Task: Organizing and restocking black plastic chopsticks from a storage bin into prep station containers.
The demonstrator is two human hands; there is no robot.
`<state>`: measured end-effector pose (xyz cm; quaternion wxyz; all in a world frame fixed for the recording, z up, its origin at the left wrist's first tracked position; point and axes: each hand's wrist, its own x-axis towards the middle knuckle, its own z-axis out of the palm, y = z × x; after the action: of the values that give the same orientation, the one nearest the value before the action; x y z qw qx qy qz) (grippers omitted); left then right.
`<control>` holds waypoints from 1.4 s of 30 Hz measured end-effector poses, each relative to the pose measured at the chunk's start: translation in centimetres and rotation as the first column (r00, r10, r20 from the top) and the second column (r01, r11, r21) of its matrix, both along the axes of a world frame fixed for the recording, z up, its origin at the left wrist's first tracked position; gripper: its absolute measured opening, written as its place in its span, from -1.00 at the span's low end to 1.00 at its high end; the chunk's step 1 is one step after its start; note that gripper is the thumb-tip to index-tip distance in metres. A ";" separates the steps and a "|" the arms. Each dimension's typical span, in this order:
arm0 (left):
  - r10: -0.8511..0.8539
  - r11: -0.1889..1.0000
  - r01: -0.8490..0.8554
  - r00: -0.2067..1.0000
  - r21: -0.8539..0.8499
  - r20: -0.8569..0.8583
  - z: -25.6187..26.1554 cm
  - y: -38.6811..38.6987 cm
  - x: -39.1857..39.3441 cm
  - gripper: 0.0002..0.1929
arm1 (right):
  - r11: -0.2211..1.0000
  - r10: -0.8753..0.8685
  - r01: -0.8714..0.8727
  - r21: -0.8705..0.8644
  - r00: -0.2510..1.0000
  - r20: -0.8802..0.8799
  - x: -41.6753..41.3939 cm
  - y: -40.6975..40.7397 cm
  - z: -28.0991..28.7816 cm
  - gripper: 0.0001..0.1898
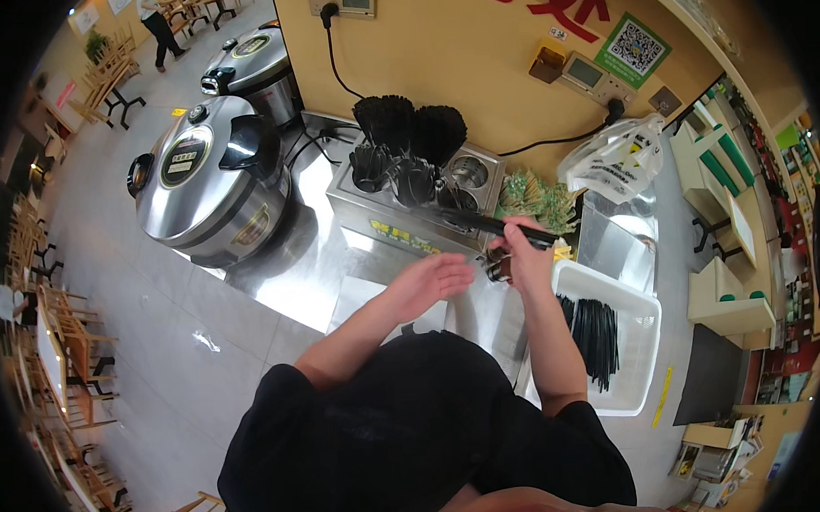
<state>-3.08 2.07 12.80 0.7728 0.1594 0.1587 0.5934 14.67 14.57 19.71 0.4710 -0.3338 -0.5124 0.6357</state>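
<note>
My right hand [528, 255] is closed around a bundle of black chopsticks [480, 221], whose far ends point left, over the front of a steel utensil holder [409, 222]. My left hand [445, 278] is in front of the holder with its fingers extended, holding nothing. Upright black chopsticks [385, 121] fill the holder's back cups, and black spoons [414, 178] stand in the front ones. One round metal cup [469, 171] at the back right looks empty. A white plastic basket [647, 356] by my right forearm holds more black chopsticks [596, 337].
Two large steel cookers [204, 175] [261, 65] stand left of the holder. Wrapped items [537, 201] and a white plastic bag [613, 161] are at the right, against the wall. Power cords [555, 141] run along the wall. A person [158, 28] is far off at upper left.
</note>
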 end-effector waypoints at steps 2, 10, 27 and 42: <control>-0.043 0.997 0.041 0.998 -0.059 -0.048 -1.7 -1.4 -1.1 -0.59 | 0.995 -0.036 0.029 0.091 0.996 0.085 -0.6 2.5 1.4 -0.85; 0.092 0.963 -0.115 0.990 -0.243 -0.104 -5.9 -5.9 -3.1 -0.71 | 0.920 -0.028 -0.081 0.384 0.963 0.269 -7.4 12.1 4.8 -0.85; 0.060 0.962 -0.117 0.972 -0.246 -0.226 -6.7 -4.4 -4.1 -0.72 | 0.867 0.253 -0.487 0.105 0.612 0.749 -18.9 19.4 -2.2 -0.80; -0.013 0.954 -0.065 0.967 -0.293 -0.256 -8.3 -2.9 -4.6 -0.74 | 0.445 -0.510 -0.476 0.759 0.562 0.652 -21.0 18.5 -1.4 -0.37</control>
<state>-7.65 -0.86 4.54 0.7533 0.1135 0.3469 0.5471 -6.31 33.09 18.31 0.2777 -0.2921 -0.9150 0.0194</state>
